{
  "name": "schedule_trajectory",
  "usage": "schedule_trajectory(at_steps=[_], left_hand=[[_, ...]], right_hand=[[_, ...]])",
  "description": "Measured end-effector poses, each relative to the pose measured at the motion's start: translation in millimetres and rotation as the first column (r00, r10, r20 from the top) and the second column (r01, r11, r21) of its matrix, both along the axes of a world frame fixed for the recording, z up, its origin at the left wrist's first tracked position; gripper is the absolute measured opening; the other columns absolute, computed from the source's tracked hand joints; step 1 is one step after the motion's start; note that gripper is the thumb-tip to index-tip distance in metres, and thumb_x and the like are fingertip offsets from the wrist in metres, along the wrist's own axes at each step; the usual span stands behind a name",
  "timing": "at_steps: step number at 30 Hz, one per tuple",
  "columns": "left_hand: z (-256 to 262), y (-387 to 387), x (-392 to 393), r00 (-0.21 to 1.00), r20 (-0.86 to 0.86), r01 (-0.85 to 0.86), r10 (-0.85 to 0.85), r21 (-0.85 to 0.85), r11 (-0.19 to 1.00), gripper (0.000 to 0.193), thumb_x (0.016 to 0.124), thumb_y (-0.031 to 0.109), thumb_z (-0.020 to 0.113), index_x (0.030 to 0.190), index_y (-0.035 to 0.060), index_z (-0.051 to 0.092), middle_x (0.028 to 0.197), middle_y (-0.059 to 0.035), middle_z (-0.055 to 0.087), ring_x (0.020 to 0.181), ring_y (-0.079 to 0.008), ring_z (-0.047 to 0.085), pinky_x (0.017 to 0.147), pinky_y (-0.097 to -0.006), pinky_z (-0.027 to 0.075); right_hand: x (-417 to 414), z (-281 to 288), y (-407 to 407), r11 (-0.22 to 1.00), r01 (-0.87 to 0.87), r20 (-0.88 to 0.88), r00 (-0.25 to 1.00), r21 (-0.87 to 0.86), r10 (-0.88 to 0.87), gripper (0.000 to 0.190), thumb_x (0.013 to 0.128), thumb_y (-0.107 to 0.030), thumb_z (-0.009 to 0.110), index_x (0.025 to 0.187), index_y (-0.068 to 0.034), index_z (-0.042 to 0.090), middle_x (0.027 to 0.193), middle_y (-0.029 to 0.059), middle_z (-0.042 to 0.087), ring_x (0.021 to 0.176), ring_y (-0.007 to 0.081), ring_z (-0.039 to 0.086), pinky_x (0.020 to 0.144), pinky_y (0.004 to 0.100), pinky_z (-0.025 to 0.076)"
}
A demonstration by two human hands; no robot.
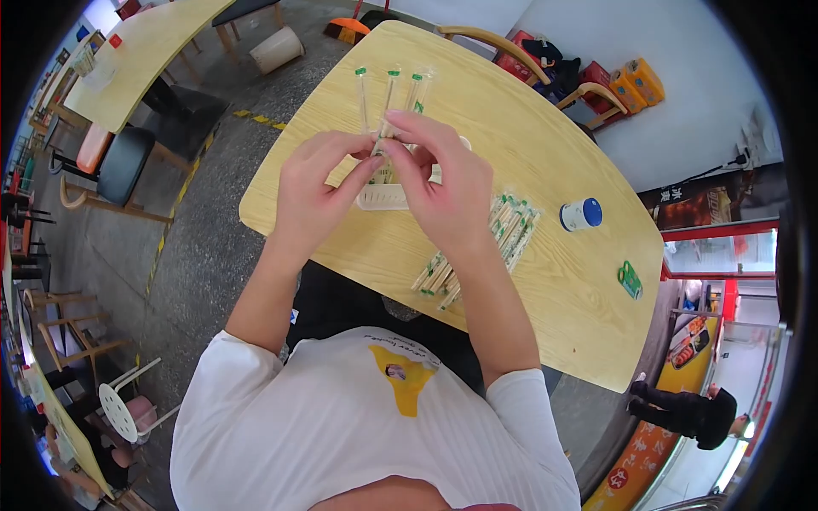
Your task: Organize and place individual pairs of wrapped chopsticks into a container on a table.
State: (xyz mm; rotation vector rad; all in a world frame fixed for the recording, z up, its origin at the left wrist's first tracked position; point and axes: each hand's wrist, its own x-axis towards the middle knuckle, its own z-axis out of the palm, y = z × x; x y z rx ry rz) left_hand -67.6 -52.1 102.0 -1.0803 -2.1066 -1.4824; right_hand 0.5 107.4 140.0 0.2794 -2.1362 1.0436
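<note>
My left hand (313, 185) and my right hand (447, 179) meet over a white plastic basket (383, 198) with a slotted side. Between their thumbs and fingertips is a pair of chopsticks in a clear wrapper (390, 96), its green-marked end pointing away from me. Two more wrapped pairs flank it, one on the left (363, 99) and one on the right (414, 92). My fingers hide much of the basket and the lower parts of these packs. Beside my right forearm lies a pile of wrapped chopsticks (511, 230), partly covered by that arm.
The wooden table (575, 319) also bears a blue-lidded canister (581, 214) and a small green item (629, 280). Chairs (511, 54) stand along its far side. A white bin (277, 50) lies on the floor. A person in dark clothes (687, 409) stands at right.
</note>
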Motion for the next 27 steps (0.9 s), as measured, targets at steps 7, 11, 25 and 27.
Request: schedule_trajectory(at_steps=[7,11,25,27], left_hand=[[-8,3,5,0.993,0.052,-0.102,0.103,-0.024,0.994,0.03,0.085,0.008,0.08,0.113,0.0041,0.069,0.103,-0.0102,0.071,0.097,-0.0285,0.067,0.086,-0.0395,0.052],[-20,-7,5,0.995,0.0,-0.099,0.099,0.064,0.993,0.033,0.085,0.001,0.077,0.115,0.0026,0.064,0.108,-0.011,0.067,0.092,-0.0237,0.064,0.083,-0.0337,0.05],[-51,31,61,0.807,0.212,0.579,-0.551,-0.101,0.809,0.012,0.086,0.005,0.078,0.095,0.0077,0.072,0.084,-0.0067,0.069,0.074,-0.0261,0.067,0.065,-0.0365,0.052],[-48,43,66,0.799,0.167,0.597,-0.578,-0.103,0.796,0.013,0.085,0.006,0.079,0.096,0.0083,0.072,0.084,-0.007,0.069,0.075,-0.0272,0.067,0.065,-0.0374,0.052]], right_hand=[[-13,-13,4,0.998,0.022,0.178,0.983,0.058,-0.032,0.032,0.098,-0.011,0.069,0.13,-0.011,0.069,0.1,0.011,0.076,0.08,0.0261,0.075,0.069,0.0341,0.058],[17,-4,4,0.991,0.123,0.233,0.964,0.046,-0.131,0.041,0.094,-0.007,0.072,0.135,-0.012,0.067,0.105,0.0082,0.074,0.07,0.0211,0.068,0.064,0.0323,0.055],[186,-86,98,0.84,0.54,0.561,0.713,-0.055,-0.421,0.013,0.098,-0.002,0.069,0.109,-0.002,0.075,0.077,0.0041,0.064,0.066,0.0081,0.054,0.061,0.024,0.045],[193,-89,99,0.827,0.562,0.567,0.693,-0.038,-0.445,0.013,0.098,-0.003,0.069,0.109,-0.002,0.075,0.077,0.004,0.064,0.065,0.0084,0.054,0.06,0.0243,0.044]])
